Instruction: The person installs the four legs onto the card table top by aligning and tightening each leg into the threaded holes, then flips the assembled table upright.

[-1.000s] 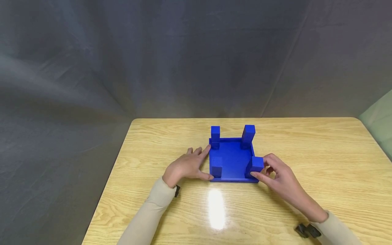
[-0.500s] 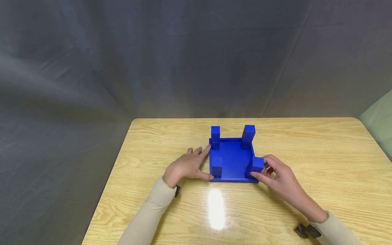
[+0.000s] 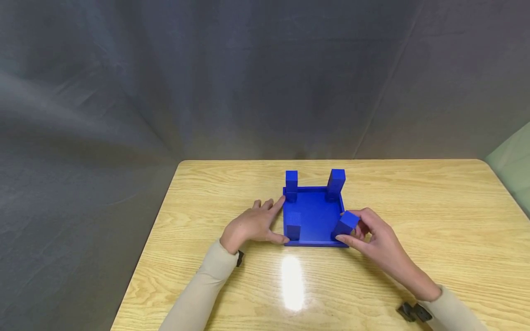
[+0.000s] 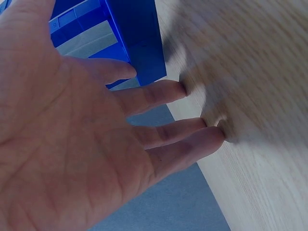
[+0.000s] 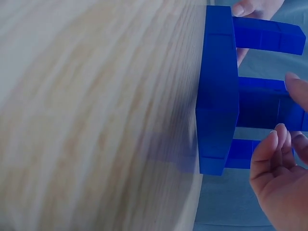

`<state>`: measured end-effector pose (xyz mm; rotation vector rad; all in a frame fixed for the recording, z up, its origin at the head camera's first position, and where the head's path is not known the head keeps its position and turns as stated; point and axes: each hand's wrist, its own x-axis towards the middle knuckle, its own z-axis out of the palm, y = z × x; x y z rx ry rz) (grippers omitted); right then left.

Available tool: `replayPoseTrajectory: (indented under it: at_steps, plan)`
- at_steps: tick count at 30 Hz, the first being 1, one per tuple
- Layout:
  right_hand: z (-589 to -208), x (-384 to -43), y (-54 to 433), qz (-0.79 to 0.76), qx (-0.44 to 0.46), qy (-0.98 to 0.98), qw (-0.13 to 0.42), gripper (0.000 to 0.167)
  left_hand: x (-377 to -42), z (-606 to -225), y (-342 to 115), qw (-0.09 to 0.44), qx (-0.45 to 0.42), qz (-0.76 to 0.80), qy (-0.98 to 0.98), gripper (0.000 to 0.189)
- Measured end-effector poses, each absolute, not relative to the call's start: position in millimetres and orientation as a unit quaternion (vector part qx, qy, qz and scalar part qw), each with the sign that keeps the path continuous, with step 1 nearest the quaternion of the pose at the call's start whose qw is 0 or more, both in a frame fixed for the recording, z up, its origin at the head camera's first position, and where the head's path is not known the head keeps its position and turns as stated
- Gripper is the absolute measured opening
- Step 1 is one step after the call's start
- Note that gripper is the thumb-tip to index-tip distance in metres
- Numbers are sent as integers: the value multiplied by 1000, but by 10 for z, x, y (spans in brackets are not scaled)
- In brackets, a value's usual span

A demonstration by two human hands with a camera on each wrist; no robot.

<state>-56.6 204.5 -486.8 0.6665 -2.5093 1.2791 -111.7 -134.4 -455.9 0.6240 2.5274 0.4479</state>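
A shallow blue square tray [image 3: 315, 214] lies on the table, with an upright blue post at each corner like an upturned toy table. My right hand [image 3: 383, 241] pinches the near right post [image 3: 346, 224] between thumb and fingers; this post stands twisted, its top cornerwise to the tray. In the right wrist view, the fingers [image 5: 264, 154] bend around the post [image 5: 257, 108], above the tray's side wall [image 5: 216, 86]. My left hand [image 3: 252, 224] is spread along the tray's left side, thumb at the near left corner and index finger near the far left post [image 3: 291, 180].
The wood-grain table [image 3: 198, 202] ends at a rounded far left corner. Behind it hangs a dark grey cloth [image 3: 265, 82], which continues down the left side. A pale green surface [image 3: 513, 165] shows at the far right.
My right hand has turned the near right post, so its top went from square with the tray to cornerwise. The left hand and tray have stayed in place.
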Motion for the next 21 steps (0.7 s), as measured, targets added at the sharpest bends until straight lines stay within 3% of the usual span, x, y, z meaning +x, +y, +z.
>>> replayPoseTrajectory:
  at_steps: [21]
  plan:
    - [-4897,-566,2057,434,186,-873,124,43,-1116,-4560,-1352,247,231,164,927,119]
